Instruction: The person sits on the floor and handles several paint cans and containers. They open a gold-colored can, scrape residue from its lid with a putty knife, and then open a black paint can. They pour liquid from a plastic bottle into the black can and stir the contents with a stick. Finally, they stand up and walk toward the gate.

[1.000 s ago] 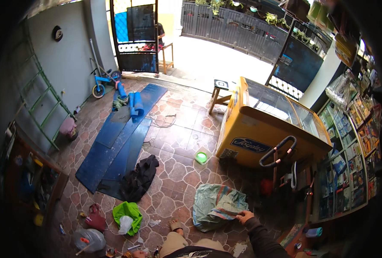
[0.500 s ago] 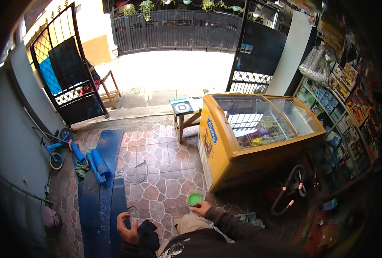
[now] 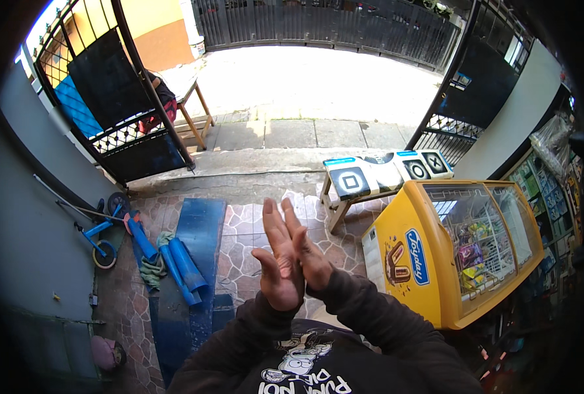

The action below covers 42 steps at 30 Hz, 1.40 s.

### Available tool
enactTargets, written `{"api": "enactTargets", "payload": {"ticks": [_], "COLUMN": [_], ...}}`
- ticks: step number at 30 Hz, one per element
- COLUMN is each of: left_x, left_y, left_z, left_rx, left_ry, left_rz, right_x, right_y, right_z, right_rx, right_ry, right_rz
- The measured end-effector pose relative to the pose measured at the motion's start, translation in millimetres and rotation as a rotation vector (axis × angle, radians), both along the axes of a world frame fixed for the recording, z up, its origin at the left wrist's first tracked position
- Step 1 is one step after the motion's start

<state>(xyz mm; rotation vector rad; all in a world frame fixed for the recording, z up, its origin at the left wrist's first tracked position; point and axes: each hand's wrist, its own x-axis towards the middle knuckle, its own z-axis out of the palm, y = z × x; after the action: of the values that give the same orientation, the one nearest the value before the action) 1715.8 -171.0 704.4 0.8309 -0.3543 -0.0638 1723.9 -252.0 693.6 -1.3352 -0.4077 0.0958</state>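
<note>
My left hand [image 3: 278, 276] is raised in front of my chest, fingers stretched out and thumb apart. My right hand [image 3: 313, 260] lies flat against its palm side, and the two palms touch. Nothing shows between them. Both arms wear dark sleeves, coming up from the lower edge over my printed black shirt [image 3: 305, 358]. Beyond the hands is the stone-patterned tile floor [image 3: 246, 226]. The small tub with something green in it is out of sight now.
On the right stands a yellow glass-topped freezer [image 3: 403, 262], with a patterned bench [image 3: 380, 177] behind it. Blue boards [image 3: 196, 230], blue rolls [image 3: 185, 266] and a small blue bike [image 3: 101, 236] lie to the left. A person [image 3: 162, 98] sits beyond the gate leaf [image 3: 118, 98].
My right hand has left the tub and come up to meet my left hand, palm to palm. The view has shifted, so the freezer sits farther right and the tub no longer shows.
</note>
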Motion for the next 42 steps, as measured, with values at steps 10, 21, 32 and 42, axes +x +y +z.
{"api": "enactTargets", "payload": {"ticks": [10,21,32,42], "left_x": [368,674,882,1052], "left_y": [18,-4,-104,-272], "left_z": [-20,-64,-117,-210], "left_rx": [-0.558,-0.049,0.229,0.394], "left_ry": [0.227,0.299,0.669,0.702], "left_rz": [-0.465,-0.178,-0.725,-0.818], "right_x": [340,638,743,844], "right_y": [-63,-19,-125,-328], "right_z": [-5,-47,-76,-156], "right_rx": [0.869,0.978,0.3,0.177], "right_ry": [0.152,0.182,0.383,0.491], "right_rz": [0.012,0.24,-0.635,-1.284]}}
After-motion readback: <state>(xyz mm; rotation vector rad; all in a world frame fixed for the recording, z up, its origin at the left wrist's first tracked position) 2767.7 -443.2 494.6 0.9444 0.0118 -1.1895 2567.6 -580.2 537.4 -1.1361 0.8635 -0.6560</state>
